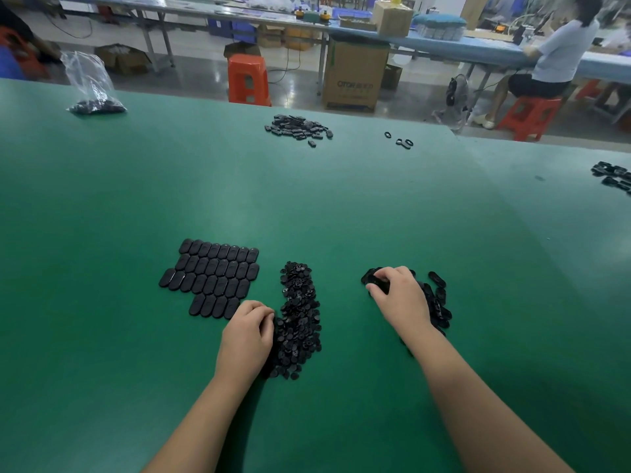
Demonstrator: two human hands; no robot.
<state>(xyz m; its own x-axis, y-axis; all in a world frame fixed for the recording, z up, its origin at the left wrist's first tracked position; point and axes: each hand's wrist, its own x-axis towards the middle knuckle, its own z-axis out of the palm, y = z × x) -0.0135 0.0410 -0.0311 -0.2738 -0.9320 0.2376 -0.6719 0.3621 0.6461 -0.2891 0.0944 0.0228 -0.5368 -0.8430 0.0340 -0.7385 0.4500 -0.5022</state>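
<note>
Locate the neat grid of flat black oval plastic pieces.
In the head view, the grid of black oval pieces lies left of centre, beyond the left hand, beside the heap of small black parts.

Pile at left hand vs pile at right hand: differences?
The left pile, at the left hand, is tiny roundish bits in a strip; the right pile, under the right hand, has bigger oval parts. The left pile is larger; the right pile is partly covered. Both black, loose, on the table.

Black small parts (300, 319), black oval shells (437, 278), green table (307, 199)
</note>
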